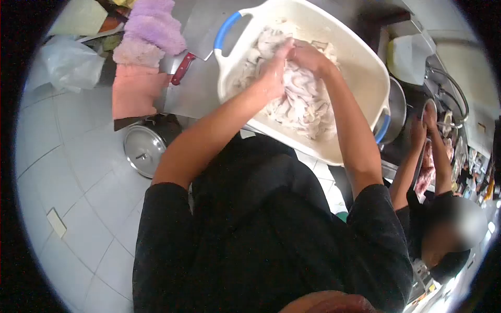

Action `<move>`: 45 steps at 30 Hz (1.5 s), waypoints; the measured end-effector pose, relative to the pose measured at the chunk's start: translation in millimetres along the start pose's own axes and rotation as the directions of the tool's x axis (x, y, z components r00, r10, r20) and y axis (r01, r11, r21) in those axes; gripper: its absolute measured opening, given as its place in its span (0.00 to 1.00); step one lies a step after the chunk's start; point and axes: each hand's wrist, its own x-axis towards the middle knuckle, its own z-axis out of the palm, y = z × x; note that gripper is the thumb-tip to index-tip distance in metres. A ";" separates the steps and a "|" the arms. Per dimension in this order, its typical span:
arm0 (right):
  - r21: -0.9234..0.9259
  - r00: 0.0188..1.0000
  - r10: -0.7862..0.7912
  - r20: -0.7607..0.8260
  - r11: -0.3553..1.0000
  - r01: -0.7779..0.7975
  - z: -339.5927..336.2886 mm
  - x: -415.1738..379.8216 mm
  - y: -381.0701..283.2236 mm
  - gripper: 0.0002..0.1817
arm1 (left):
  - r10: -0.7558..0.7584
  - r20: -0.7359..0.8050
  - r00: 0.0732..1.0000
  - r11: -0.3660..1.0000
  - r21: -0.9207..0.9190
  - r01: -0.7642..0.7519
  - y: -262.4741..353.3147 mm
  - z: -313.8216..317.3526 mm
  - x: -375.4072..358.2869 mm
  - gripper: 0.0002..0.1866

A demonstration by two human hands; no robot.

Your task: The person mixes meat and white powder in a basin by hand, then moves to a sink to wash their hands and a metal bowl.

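Note:
A white basin (362, 68) with blue-gripped handles stands tilted across my view on the metal counter. Inside it lies a heap of pale, wet, floppy strips (305, 101), some with greyish edges; their exact kind I cannot make out. My left hand (275, 72) is in the basin, its fingers closed against the strips. Close beside it, my right hand (311, 56) curls over the upper part of the heap. Folds of the strips hang between and below both hands. Part of the fingers is hidden by the strips and by the hands themselves.
Left of the basin are a red-handled knife or cleaver (183, 69), folded purple (151, 26) and orange towels (136, 94), and a plastic bag (73, 62). A lidded metal pot (143, 150) stands below. At right, a co-worker's hands (425, 122) work near a faucet (459, 94).

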 end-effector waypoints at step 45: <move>0.853 0.970 0.235 -0.055 0.516 -0.077 16.6 -104.3 49.9 0.29 | -0.160 0.275 0.948 0.867 0.499 0.001 0.2 1.2 -7.7 0.19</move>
